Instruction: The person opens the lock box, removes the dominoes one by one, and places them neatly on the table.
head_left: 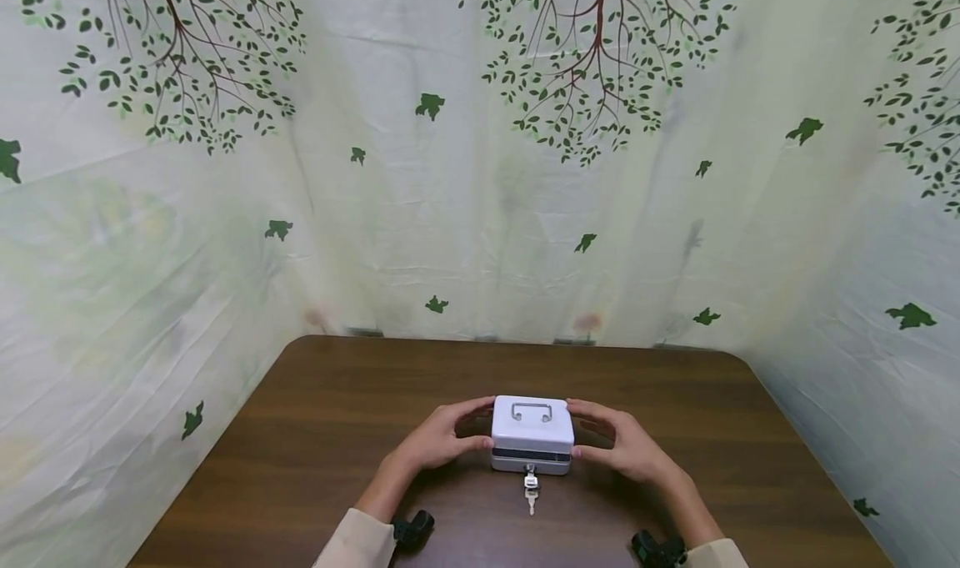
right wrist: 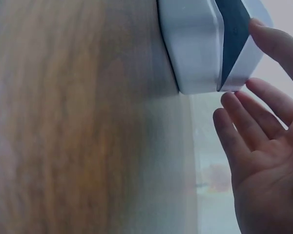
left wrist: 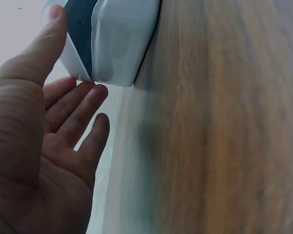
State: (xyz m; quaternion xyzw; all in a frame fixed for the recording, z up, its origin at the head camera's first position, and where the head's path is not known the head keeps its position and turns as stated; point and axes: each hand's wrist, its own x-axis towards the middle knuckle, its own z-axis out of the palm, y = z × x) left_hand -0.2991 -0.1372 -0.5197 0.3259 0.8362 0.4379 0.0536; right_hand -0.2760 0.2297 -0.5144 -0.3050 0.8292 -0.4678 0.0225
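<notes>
A small white cash box (head_left: 532, 428) with a folding metal handle (head_left: 531, 411) on its lid sits on the table. Its lid is tilted up slightly, and a dark wedge-shaped gap (right wrist: 233, 39) shows between lid and base (left wrist: 122, 39), wider toward the front. From the front lock hang keys (head_left: 531, 489). My left hand (head_left: 438, 436) holds the lid's left side, thumb by the front corner and fingertips by the back. On the opposite side my right hand (head_left: 628, 443) holds the lid the same way, thumb in front, fingers behind.
The box stands on a brown wood-grain table (head_left: 360, 376) with rounded far corners. A pale curtain (head_left: 495, 218) printed with leaves and branches encloses the far edge and both sides. Black straps with small devices (head_left: 414, 530) sit on both wrists.
</notes>
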